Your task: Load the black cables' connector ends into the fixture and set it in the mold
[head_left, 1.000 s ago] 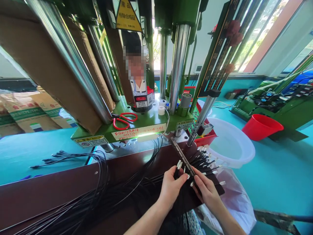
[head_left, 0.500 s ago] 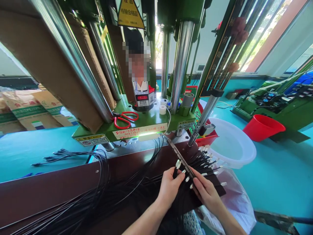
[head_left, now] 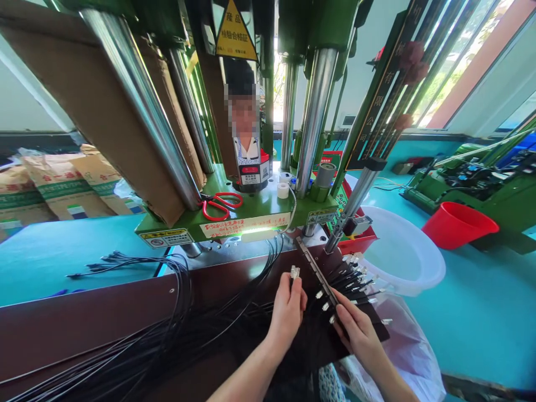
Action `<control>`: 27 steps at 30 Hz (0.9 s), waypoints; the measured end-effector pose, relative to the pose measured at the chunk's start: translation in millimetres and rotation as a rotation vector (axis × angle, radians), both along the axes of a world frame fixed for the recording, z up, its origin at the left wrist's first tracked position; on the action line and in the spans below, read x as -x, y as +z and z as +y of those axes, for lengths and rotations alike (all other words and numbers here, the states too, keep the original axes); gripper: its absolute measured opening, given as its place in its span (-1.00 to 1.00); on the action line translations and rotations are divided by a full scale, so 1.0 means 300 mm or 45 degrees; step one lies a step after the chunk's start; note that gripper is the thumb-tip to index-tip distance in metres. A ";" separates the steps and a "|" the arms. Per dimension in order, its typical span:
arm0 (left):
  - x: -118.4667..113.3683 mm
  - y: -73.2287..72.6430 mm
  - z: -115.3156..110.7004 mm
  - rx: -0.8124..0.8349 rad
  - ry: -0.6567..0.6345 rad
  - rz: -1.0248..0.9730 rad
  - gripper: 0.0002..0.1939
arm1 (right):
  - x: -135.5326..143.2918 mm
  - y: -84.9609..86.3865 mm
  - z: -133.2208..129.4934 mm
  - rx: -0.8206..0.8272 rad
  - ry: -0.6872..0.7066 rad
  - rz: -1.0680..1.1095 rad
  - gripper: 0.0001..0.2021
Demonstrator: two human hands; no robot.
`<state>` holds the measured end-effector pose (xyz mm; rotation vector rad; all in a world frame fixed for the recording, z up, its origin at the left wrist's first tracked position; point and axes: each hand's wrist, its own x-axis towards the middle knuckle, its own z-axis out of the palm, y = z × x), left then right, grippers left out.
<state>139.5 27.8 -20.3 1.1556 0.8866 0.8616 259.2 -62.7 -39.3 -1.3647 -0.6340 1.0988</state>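
Observation:
My left hand (head_left: 287,304) is closed around black cables, with their silver plug ends (head_left: 295,272) sticking up past the thumb and forefinger. Just to its right, my right hand (head_left: 354,321) grips the near end of a long, narrow metal bar (head_left: 315,267). The bar slants away toward the press, its far end near the silver plate (head_left: 218,251). A few cables with silver plugs (head_left: 325,306) lie along the bar's near part; whether they sit in it I cannot tell. Many black cables (head_left: 138,340) spread over the brown table (head_left: 234,279) to the left.
A green press (head_left: 251,215) with steel columns stands ahead, red-handled scissors (head_left: 221,205) on its ledge. Plugged cable ends (head_left: 355,273) lie right of the bar. A white tub (head_left: 402,251), a red bucket (head_left: 460,223) and a plastic bag (head_left: 414,335) are at the right.
My left hand has drawn left, away from the bar, with the plug ends now close together in its grip. My right hand stays on the bar. The view has shifted slightly.

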 end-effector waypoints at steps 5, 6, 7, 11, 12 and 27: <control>0.019 0.007 0.021 -0.031 -0.125 0.102 -0.78 | -0.008 0.011 0.000 0.008 -0.027 0.072 -0.51; 0.021 0.007 0.022 -0.090 -0.130 0.139 -0.79 | -0.009 0.007 -0.001 0.014 -0.014 0.068 -0.51; 0.023 0.007 0.022 -0.155 -0.122 0.172 -0.80 | -0.010 0.002 -0.002 0.024 0.003 0.059 -0.51; 0.025 0.010 0.026 -0.223 -0.111 0.197 -0.82 | -0.015 -0.010 -0.004 0.016 0.074 -0.015 -0.50; 0.026 0.011 0.028 -0.208 -0.130 0.188 -0.82 | -0.016 -0.008 -0.004 0.007 0.093 -0.029 -0.49; 0.052 0.005 0.043 -0.288 -0.041 0.240 -0.70 | -0.027 -0.031 -0.002 -0.029 0.116 -0.098 -0.53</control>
